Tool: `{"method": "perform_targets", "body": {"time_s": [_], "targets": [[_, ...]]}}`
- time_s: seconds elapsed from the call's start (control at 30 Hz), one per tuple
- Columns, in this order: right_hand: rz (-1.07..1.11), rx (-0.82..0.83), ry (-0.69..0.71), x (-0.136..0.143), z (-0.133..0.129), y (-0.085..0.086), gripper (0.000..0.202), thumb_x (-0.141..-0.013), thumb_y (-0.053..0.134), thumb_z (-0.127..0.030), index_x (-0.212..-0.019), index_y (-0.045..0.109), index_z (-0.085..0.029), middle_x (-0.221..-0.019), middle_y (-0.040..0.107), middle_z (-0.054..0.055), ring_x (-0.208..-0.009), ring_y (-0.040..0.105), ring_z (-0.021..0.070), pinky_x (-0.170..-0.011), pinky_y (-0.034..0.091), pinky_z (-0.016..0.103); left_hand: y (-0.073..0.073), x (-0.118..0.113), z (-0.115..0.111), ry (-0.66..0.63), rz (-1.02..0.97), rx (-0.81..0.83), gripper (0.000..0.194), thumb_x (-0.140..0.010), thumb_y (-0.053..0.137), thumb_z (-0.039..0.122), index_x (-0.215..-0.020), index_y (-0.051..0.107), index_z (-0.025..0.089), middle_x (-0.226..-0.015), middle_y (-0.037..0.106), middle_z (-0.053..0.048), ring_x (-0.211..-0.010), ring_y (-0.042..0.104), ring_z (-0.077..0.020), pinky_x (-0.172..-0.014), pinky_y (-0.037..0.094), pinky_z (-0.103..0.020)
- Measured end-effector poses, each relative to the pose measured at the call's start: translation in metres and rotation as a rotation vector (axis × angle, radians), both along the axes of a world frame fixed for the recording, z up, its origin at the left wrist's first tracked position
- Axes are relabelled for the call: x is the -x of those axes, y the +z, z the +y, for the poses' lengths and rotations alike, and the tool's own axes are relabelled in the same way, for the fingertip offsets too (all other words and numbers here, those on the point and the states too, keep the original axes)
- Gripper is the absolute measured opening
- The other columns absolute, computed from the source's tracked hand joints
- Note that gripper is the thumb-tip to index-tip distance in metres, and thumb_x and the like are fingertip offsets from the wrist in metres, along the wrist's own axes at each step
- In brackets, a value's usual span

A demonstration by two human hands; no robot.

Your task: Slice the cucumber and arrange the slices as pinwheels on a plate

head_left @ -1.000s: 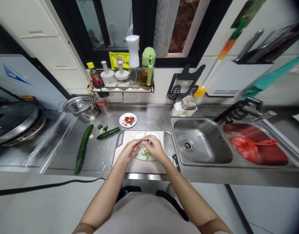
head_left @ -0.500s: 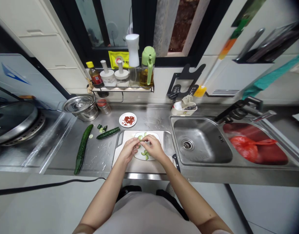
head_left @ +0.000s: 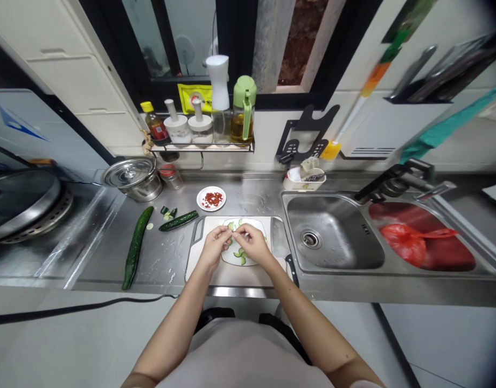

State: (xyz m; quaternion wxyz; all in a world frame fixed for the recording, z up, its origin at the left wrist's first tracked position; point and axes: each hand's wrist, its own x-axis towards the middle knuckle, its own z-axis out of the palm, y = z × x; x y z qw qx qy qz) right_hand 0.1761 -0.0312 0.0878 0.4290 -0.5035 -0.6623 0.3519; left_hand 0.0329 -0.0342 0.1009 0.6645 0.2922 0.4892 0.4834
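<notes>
Over a white plate [head_left: 251,257], my left hand [head_left: 216,247] and my right hand [head_left: 251,243] meet fingertip to fingertip. Both are closed in a pinch on a small cucumber slice [head_left: 231,226], mostly covered by the fingers. Curved green-edged cucumber slices [head_left: 240,255] lie on the plate below, some hidden by my hands. The plate rests on a cutting board [head_left: 219,276] with a grey edge. At the board's right side lies a knife, its black handle [head_left: 291,269] showing and its blade mostly hidden under my right forearm.
Left of the board lie a cut cucumber [head_left: 178,221], small cucumber pieces [head_left: 169,213] and a whole cucumber [head_left: 137,248]. Behind the board stands a small plate of red bits [head_left: 211,199]. A lidded pot [head_left: 133,180] is back left; a double sink [head_left: 336,234] is right.
My fingertips have drawn closer together over the plate, and the slice between them shows less. The whole view has shifted slightly; other things stay in place.
</notes>
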Motion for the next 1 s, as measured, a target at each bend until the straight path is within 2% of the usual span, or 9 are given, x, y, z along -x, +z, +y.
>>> {"method": "perform_targets", "body": {"time_s": [0.3, 0.7, 0.9, 1.0], "targets": [[0.148, 0.105, -0.012, 0.005, 0.000, -0.002, 0.021, -0.082, 0.059, -0.039, -0.074, 0.061, -0.020, -0.072, 0.062, 0.000, -0.066, 0.055, 0.0130, -0.056, 0.040, 0.023, -0.004, -0.004, -0.002, 0.055, -0.004, -0.048, 0.043, -0.058, 0.083, 0.043, -0.081, 0.058, 0.016, -0.060, 0.051, 0.006, -0.052, 0.043, -0.0040, -0.047, 0.029, -0.017], [0.257, 0.198, 0.019, 0.007, 0.004, -0.002, 0.019, -0.077, 0.061, -0.036, -0.070, 0.059, -0.019, -0.069, 0.060, -0.001, -0.067, 0.053, 0.0124, -0.065, 0.041, 0.024, -0.011, -0.007, -0.003, 0.111, -0.072, -0.072, 0.038, -0.059, 0.082, 0.037, -0.080, 0.058, 0.016, -0.062, 0.052, 0.006, -0.051, 0.043, -0.0037, -0.049, 0.030, -0.018], [0.233, 0.244, 0.064, 0.005, 0.007, -0.006, 0.017, -0.076, 0.062, -0.034, -0.069, 0.060, -0.019, -0.068, 0.060, -0.001, -0.066, 0.053, 0.0117, -0.065, 0.042, 0.024, -0.011, -0.004, 0.001, 0.117, -0.057, -0.063, 0.044, -0.057, 0.079, 0.031, -0.093, 0.059, 0.017, -0.071, 0.059, 0.004, -0.054, 0.045, -0.0041, -0.050, 0.030, -0.018], [0.229, 0.277, 0.079, 0.003, 0.012, -0.012, 0.020, -0.075, 0.065, -0.037, -0.070, 0.059, -0.018, -0.067, 0.060, -0.002, -0.064, 0.053, 0.0113, -0.063, 0.043, 0.024, -0.016, 0.002, 0.005, 0.092, -0.018, -0.070, 0.048, -0.057, 0.077, 0.027, -0.100, 0.059, 0.017, -0.072, 0.059, 0.004, -0.055, 0.046, -0.0045, -0.050, 0.029, -0.017]]}}
